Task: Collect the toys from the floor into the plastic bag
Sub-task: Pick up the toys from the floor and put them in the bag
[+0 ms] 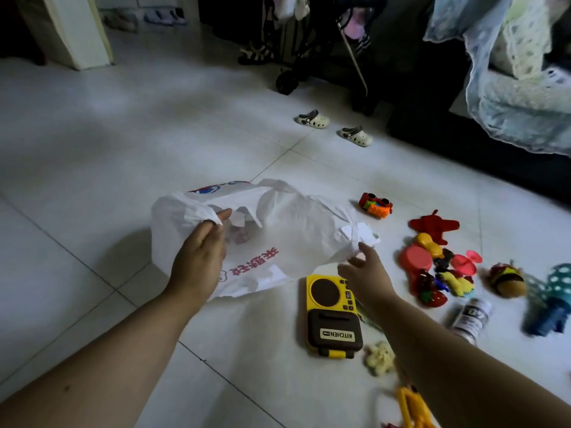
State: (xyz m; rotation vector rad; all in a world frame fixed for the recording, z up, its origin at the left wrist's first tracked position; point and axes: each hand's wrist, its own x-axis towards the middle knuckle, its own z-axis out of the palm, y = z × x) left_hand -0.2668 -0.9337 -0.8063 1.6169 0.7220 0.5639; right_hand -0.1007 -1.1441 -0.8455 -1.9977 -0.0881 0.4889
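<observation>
Left hand [200, 257] grip: thumb and fingers pinched closed on a gathered fold of the bag [296, 230] rim, at its left side. Right hand [366, 273] grip: fingers loosely curled at the bag's right edge, touching or just short of the plastic; cannot tell whether it has hold.

Bag: white plastic, red print, lying crumpled on the floor [92, 156] between the hands, mouth partly open toward the camera.

Toys, all on the floor right of the bag:
- yellow kitchen toy [332, 316], just below the right hand
- red car [375, 205], near the bag's far right corner
- red plane [434, 225], beyond a cluster of play food [432, 273]
- burger [506, 279], further right
- small can [469, 316], on its side

Two clogs [333, 126] sit apart, further back.
</observation>
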